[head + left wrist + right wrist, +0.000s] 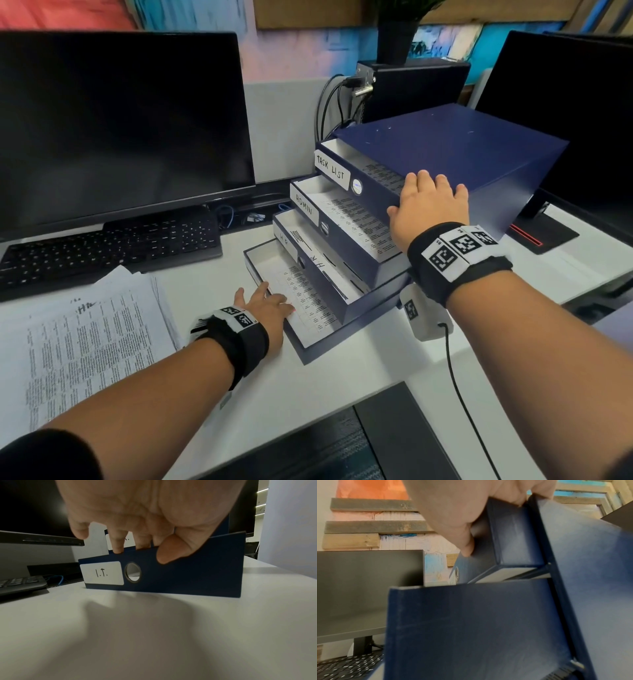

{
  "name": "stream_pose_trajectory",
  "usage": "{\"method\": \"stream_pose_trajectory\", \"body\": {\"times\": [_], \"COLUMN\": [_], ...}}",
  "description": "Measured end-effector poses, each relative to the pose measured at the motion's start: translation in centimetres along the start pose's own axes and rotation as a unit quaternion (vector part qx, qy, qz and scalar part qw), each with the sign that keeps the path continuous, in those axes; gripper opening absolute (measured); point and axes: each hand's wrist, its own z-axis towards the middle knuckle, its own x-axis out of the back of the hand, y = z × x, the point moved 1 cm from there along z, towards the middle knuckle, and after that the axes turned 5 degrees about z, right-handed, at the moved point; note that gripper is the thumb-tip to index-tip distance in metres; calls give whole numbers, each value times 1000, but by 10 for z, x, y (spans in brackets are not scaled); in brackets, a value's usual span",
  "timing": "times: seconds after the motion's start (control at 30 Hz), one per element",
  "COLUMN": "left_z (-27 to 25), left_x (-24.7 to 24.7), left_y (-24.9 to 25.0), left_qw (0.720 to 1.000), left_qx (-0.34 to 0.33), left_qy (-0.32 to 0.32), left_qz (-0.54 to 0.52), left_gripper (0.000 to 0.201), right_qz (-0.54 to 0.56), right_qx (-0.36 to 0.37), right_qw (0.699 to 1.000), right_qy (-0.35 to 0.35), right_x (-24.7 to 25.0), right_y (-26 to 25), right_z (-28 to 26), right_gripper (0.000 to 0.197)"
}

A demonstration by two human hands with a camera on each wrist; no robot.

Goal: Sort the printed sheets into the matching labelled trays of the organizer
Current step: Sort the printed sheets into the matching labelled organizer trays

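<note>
A dark blue organizer stands on the white desk with its drawers pulled out like steps: TASK LIST, ADMIN, HR and, lowest, I.T.. Each drawer shows a printed sheet. My left hand reaches over the I.T. drawer's front wall. Its straight fingers rest on the sheet inside and its thumb stays outside the face. My right hand lies flat on the organizer's top front edge, thumb against the top drawer's side. A stack of printed sheets lies at the left.
A black monitor and keyboard fill the left of the desk. A second monitor stands close behind the organizer on the right, its stand base beside it. Cables and a black box sit at the back. The desk edge runs near my forearms.
</note>
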Motion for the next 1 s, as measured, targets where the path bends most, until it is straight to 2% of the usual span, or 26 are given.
{"method": "stream_pose_trajectory", "body": {"times": [0.13, 0.3, 0.43, 0.5, 0.57, 0.63, 0.8, 0.87, 1.0], "left_z": [-3, -13, -27, -35, -47, -58, -91, -102, -115], "left_x": [0, -1, -5, -13, -25, -38, -84, -104, -131], "left_y": [-7, -34, -75, -99, -128, -158, -238, -262, -292], "left_qw": [998, 985, 967, 953, 943, 939, 930, 921, 911], "left_qx": [-19, -19, 5, 46, 105, 159, 286, 316, 342], "left_qy": [23, 73, 111, 129, 137, 118, 23, -9, -18], "left_qz": [-58, -153, -231, -269, -284, -280, -230, -226, -231], "left_gripper": [73, 73, 66, 61, 56, 54, 53, 47, 40], "right_qz": [10, 53, 98, 142, 178, 183, 131, 118, 83], "right_qx": [-4, -11, 114, 172, 217, 254, 342, 368, 398], "right_qw": [1000, 998, 987, 973, 959, 949, 908, 882, 854], "right_qy": [-8, -30, 51, 59, 26, -29, -203, -270, -326], "right_x": [2, 19, 42, 46, 39, 21, -36, -59, -85], "right_y": [-1, -13, -69, -104, -140, -173, -248, -270, -300], "right_z": [-1, -9, -33, -48, -59, -68, -89, -98, -115], "right_gripper": [65, 69, 54, 47, 44, 45, 42, 39, 34]}}
